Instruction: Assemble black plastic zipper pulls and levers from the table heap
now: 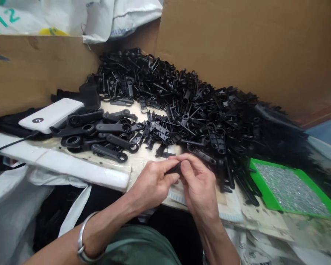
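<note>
Both hands meet over the front of the table. My left hand (pixel 154 182) pinches one end of a black plastic part (pixel 175 169), thumb and fingers closed round it. The fingers of my right hand (pixel 197 180) are closed on the part's other end, its thumb pressing on top. Fingers cover most of the part, so its full shape is hidden. Just beyond the hands lie black plastic pieces (pixel 160 130) with holes and thin rods. To their left is a small heap of black lever-like arms with ring ends (pixel 110 127).
A large pile of black plastic parts (pixel 154 79) rises against cardboard walls (pixel 237 40). At right stands a green tray (pixel 267 198) of small shiny metal pieces (pixel 295 187). A white power bank (pixel 51 116) with a cable lies left, behind a white foam strip (pixel 79 167).
</note>
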`<action>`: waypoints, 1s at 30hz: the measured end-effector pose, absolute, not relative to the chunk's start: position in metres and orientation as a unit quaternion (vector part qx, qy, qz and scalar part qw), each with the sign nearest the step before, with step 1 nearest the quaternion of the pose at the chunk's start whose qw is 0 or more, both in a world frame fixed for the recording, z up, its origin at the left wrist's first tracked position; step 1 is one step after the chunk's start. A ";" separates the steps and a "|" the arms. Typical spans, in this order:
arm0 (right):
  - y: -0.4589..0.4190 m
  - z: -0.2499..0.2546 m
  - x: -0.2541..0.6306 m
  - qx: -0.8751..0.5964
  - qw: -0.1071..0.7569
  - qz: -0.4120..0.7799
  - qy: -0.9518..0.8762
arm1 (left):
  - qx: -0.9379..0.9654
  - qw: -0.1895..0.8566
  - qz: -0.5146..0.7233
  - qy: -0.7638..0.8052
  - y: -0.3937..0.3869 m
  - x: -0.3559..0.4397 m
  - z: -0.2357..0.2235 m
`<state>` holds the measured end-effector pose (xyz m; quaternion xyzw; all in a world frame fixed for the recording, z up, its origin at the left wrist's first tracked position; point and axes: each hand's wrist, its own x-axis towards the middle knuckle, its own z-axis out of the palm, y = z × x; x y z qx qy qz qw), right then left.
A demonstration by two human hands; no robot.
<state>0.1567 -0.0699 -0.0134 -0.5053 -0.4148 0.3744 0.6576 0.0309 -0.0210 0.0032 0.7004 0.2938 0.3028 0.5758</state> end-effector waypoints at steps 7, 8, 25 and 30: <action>-0.064 -0.007 0.158 -0.492 0.678 0.380 -0.391 | 0.711 0.573 0.312 0.263 -0.016 0.039 0.008; -0.064 -0.006 0.160 -0.484 0.687 0.379 -0.388 | 0.723 0.553 0.323 0.258 -0.016 0.039 0.009; -0.076 -0.008 0.138 -0.445 0.757 0.363 -0.311 | 0.418 0.747 0.450 0.255 -0.037 0.060 0.007; -0.088 -0.016 0.143 -0.551 0.662 0.340 -0.377 | 0.452 0.729 0.462 0.224 -0.031 0.045 0.014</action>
